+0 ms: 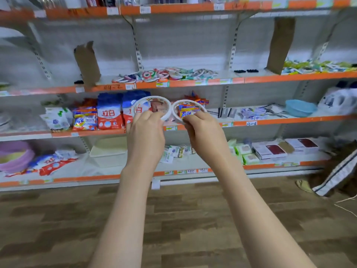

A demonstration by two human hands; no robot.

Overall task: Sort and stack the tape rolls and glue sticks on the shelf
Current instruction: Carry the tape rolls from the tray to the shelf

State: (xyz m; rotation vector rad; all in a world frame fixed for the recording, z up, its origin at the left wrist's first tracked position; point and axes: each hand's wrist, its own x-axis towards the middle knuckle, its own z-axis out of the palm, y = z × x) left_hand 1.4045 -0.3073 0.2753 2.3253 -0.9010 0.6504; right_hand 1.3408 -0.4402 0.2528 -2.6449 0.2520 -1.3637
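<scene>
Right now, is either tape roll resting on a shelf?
No, the left hand and right hand each hold a white tape roll in mid-air.

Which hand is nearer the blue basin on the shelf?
Right. The right hand, gripping a tape roll, is closer to the blue basin; the left hand, gripping another roll, is farther left.

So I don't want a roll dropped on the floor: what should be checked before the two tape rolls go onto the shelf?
1. Left hand grips left tape roll at its lower rim: ok.
2. Right hand grips right tape roll at its lower rim: ok.
3. Rolls apart, not tangled: ok, side by side.
4. Rolls the same width for stacking: cannot tell.
5. Free spot beside the tape pile on the upper shelf: ok, bare space to its right.
6. Glue sticks located: cannot tell.
</scene>
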